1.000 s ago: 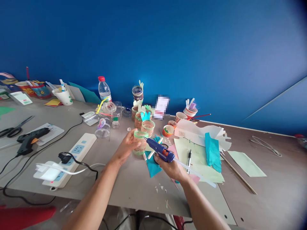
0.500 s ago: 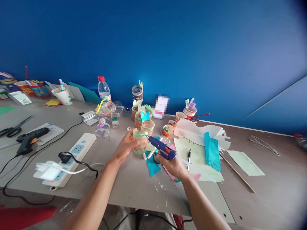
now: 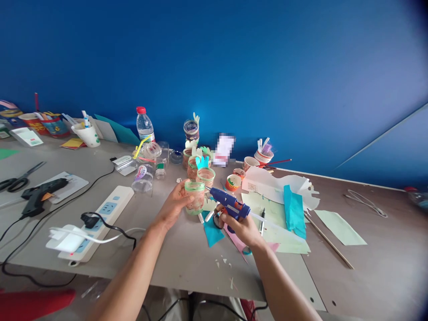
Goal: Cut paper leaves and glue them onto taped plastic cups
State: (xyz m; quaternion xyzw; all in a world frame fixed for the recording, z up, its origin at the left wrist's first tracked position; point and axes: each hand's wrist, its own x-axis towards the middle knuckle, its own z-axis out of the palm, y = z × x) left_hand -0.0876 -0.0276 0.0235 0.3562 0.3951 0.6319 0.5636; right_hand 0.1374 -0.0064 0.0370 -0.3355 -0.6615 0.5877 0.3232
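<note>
My left hand [image 3: 178, 201] is wrapped round a small clear cup [image 3: 195, 200] with a green rim and reddish-brown patterned sides, held above the table. In my right hand [image 3: 241, 227] is a blue glue gun [image 3: 227, 201], a clear glue stick trailing from its back end. The gun's nozzle points left and sits just right of the cup's rim, apart from it. Right behind stands a similar cup [image 3: 206, 178] with a turquoise paper cutout [image 3: 202, 162] rising from its edge. Further back are more decorated cups [image 3: 192, 167] with pale and green paper cutouts.
A white power strip [image 3: 100, 223], black glue gun [image 3: 42, 194] and scissors [image 3: 20, 180] lie on the left. A water bottle [image 3: 145, 125] stands near the blue wall. Paper sheets [image 3: 267, 223], turquoise paper [image 3: 294, 211] and a wooden stick [image 3: 329, 240] lie on the right.
The glue gun's nozzle has drawn back slightly to the right, away from the cup's rim. The cup in my left hand has tilted to a more upright stance.
</note>
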